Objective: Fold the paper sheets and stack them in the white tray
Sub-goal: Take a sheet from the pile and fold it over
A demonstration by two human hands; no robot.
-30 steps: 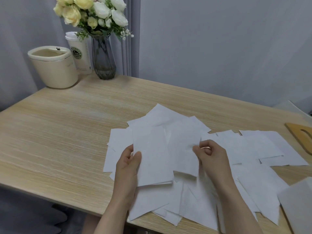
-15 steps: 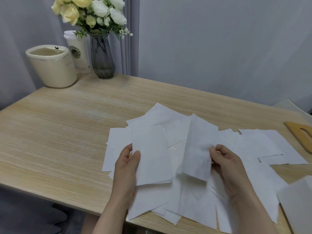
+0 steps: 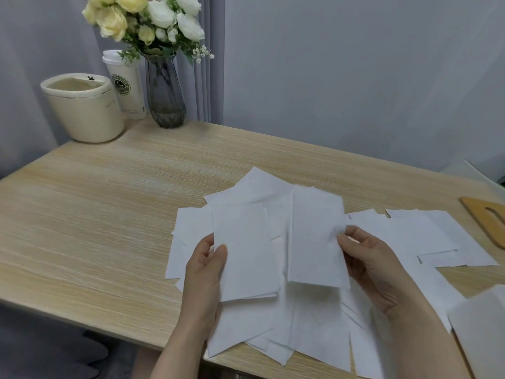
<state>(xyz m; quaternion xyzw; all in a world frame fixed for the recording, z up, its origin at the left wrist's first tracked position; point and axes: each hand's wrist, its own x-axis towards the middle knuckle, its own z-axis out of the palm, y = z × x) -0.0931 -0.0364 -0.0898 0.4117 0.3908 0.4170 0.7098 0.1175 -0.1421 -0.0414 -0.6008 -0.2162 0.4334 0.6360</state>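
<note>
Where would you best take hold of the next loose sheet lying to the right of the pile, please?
Probably pinch the loose sheet at its far right edge, coming in from the right: that edge lies flat on bare table, not overlapped by other sheets.

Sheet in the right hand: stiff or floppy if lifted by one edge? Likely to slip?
Probably fairly limp: the sheet, which the right hand pinches at one side edge, looks thin and tissue-like, with a fuzzy fibrous edge. Likely very light, since a fingertip pinch alone carries it above the pile of sheets. Its matte texture suggests it won't slip readily.
</note>
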